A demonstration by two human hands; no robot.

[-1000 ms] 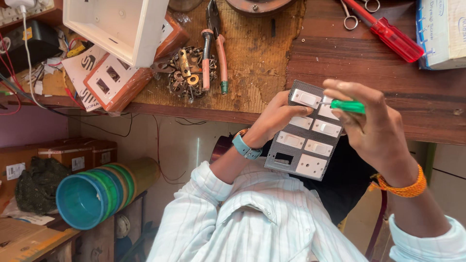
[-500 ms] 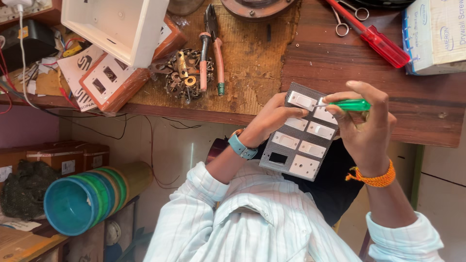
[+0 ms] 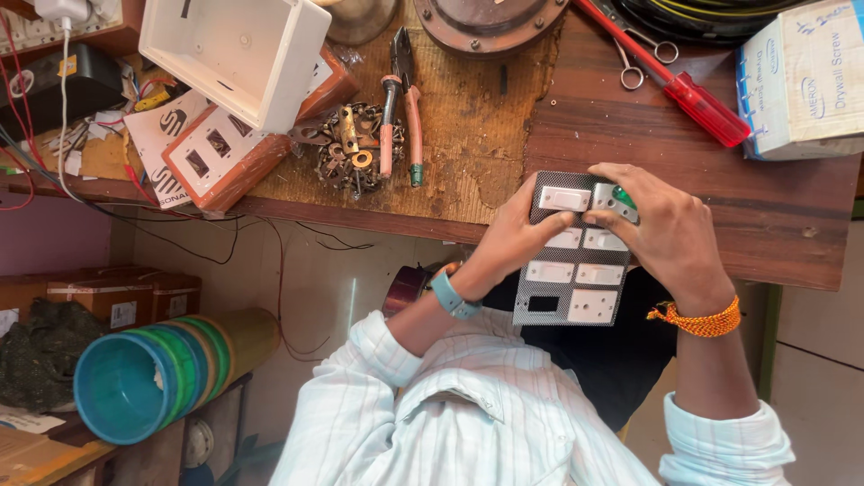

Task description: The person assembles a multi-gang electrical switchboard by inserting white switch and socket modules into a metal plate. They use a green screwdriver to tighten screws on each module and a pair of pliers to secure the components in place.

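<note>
Gripping the grey rectangular switch plate with white rocker switches (image 3: 571, 270) in both hands over the wooden surface (image 3: 774, 216): my left hand (image 3: 517, 238) clamps its edge, my right hand (image 3: 661, 229) pinches a small green-handled tool (image 3: 621, 195) at the top switch; best kept steady, I judge.

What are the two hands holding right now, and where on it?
Both hold the switch panel: left hand on its left edge, right hand over its upper right corner, with a green-handled tool under the fingers.
</note>
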